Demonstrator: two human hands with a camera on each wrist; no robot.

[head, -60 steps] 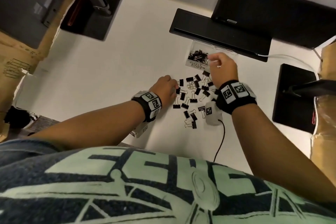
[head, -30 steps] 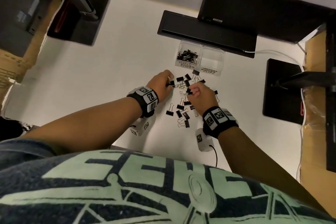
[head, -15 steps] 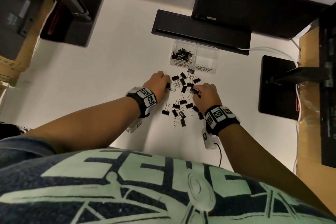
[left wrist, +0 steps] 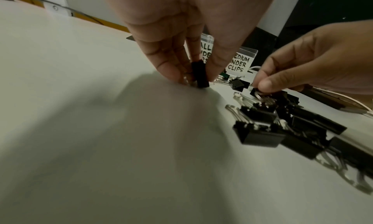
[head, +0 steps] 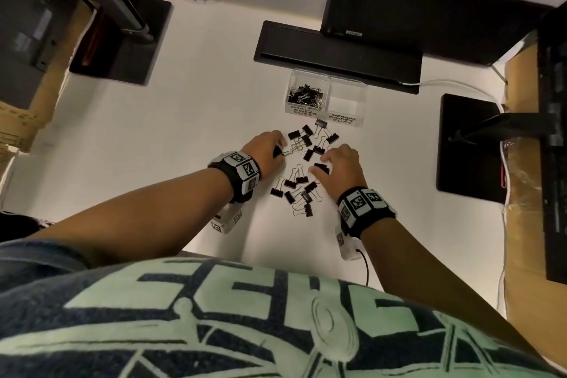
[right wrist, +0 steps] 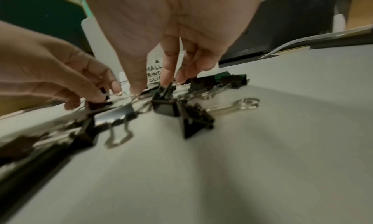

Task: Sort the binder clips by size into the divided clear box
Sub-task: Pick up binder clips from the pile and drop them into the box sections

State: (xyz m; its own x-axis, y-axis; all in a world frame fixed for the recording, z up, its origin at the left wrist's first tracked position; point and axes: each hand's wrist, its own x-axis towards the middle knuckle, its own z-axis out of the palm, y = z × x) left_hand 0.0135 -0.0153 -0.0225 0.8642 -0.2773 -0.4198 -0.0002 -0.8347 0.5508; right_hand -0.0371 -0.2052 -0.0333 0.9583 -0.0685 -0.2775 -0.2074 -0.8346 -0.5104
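Left hand (left wrist: 193,35) pinches one binder clip (left wrist: 199,74) on the worktop (head: 196,120); right hand (head: 340,167) pinches another (head: 321,167) in the loose pile (head: 299,184). We lift each free of tangled wire handles — then judge size before choosing a compartment of the clear box (head: 346,120) just beyond.

The clear box (head: 327,95) bears labels "SMALL BINDER CLIPS" and "MEDIUM BINDER CLIPS".

Bare arms, banded wrists, printed tee.
Each wrist (head: 242,173) wears a black band with white blocks bearing black square markers; a thin black cable (head: 365,267) trails from the right unit. Dark blue shirt (head: 214,316), pale green print.
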